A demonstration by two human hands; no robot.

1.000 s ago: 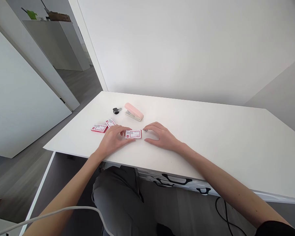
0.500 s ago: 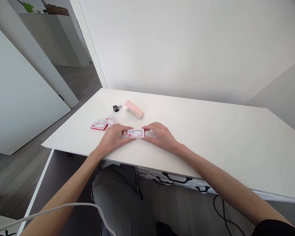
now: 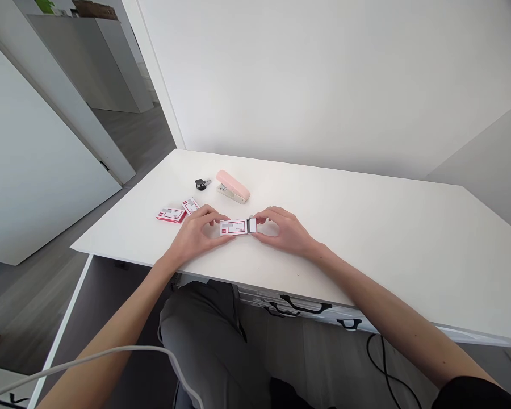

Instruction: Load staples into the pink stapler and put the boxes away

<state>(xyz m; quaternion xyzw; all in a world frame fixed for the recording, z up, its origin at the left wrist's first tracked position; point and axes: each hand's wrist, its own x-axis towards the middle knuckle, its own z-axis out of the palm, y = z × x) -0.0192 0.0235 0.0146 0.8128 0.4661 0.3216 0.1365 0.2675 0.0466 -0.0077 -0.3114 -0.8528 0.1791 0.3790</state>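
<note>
A small white-and-red staple box (image 3: 234,227) is held lengthwise between my two hands, just above or on the white desk. My left hand (image 3: 198,230) grips its left end, thumb on the near edge and fingers on the far edge. At the right end, my right hand (image 3: 283,230) pinches a pale end piece, with a dark grey strip showing between it and the printed sleeve. Two similar boxes, one lying flat (image 3: 171,215) and one angled (image 3: 191,205), are just left of my left hand, which partly covers the angled one.
Behind the held box stands a pink stapler (image 3: 233,186), with a small black staple remover (image 3: 202,184) to its left. The white desk (image 3: 366,238) meets a wall at the back. A pale cable (image 3: 123,349) crosses in front of my left forearm.
My right hand has shifted slightly right, and the right end of the staple box has come apart from the sleeve, exposing a dark grey strip. My left hand keeps its hold.
</note>
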